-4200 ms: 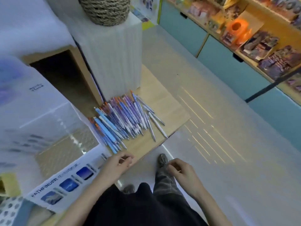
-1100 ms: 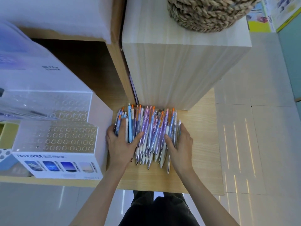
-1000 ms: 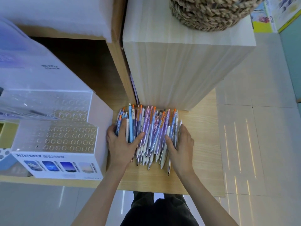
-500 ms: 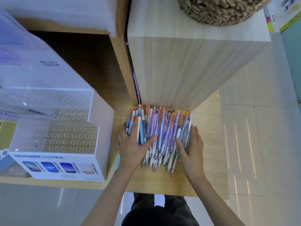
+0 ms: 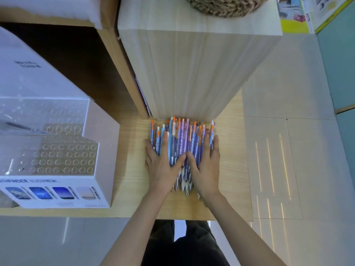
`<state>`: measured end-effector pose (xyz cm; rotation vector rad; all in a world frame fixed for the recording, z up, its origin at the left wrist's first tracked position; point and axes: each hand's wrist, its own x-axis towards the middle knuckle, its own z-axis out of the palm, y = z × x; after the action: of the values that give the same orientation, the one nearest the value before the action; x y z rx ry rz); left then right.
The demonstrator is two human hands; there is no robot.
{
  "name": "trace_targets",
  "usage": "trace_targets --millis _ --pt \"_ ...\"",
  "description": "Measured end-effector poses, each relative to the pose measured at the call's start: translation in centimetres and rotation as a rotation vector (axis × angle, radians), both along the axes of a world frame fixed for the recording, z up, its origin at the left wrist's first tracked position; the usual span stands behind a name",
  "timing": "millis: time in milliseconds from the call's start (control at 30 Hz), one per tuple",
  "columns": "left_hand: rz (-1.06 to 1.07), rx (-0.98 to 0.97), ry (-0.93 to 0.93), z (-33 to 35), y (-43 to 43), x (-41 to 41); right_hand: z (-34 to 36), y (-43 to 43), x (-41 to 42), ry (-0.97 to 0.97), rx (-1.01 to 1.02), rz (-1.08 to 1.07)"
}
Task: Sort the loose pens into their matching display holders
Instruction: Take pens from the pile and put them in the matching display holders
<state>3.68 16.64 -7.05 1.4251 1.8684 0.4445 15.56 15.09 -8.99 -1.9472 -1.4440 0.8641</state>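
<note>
Pale wood is carrying everything: a low shelf board [image 5: 228,189] is lying under a tight bundle of pens [image 5: 182,143], and both hands are pressing down on that bundle. The pens are lying side by side, blue, purple and white barrels with orange caps pointing away from the person, their far ends sitting right against the foot of a tall light-wood block [image 5: 192,70]. Tips are poking out towards the person between the two wrists.

The left hand [image 5: 163,167] is lying flat and spread, palm down on the left half of the pile, fingers running up along the barrels and the thumb angling inward. The right hand [image 5: 206,166] is doing the same on the right half, fingers stretched up the outer pens, thumb meeting the left thumb near the middle. Neither hand is gripping or pinching a pen; they are resting wide open on top, hemming the pile in from both sides.

Over to the left, well apart from the pens, a white display holder [image 5: 57,169] is standing on the same board, its clear stepped top dotted with rows of round holes, with pictures printed along its front. A woven basket [image 5: 224,6] is sitting up on the wood block.
</note>
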Motion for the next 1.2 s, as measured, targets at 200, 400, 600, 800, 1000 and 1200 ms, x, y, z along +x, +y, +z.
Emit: trace_targets --millis 200,400,600,800,1000,1200 --pt "0.104 0.026 -0.066 0.0 0.4 -1.8 0.6 -0.3 0.8 0.168 -0.034 -0.124" --pt "0.147 -0.028 -0.055 -0.1 0.9 -2.7 1.8 0.4 1.8 0.094 -0.167 -0.218" --pt "0.230 -0.166 -0.014 0.2 1.7 -3.2 2.2 1.7 3.1 0.096 -0.326 -0.269" --pt "0.237 -0.132 -0.032 0.2 1.4 -3.1 1.3 1.5 3.7 0.207 -0.233 -0.316" --pt "0.278 -0.140 -0.038 0.0 1.7 -3.4 1.0 1.3 4.7 0.443 -0.239 -0.396" --pt "0.268 -0.169 0.015 0.3 1.9 -2.7 1.2 1.1 5.4 0.524 -0.229 -0.441"
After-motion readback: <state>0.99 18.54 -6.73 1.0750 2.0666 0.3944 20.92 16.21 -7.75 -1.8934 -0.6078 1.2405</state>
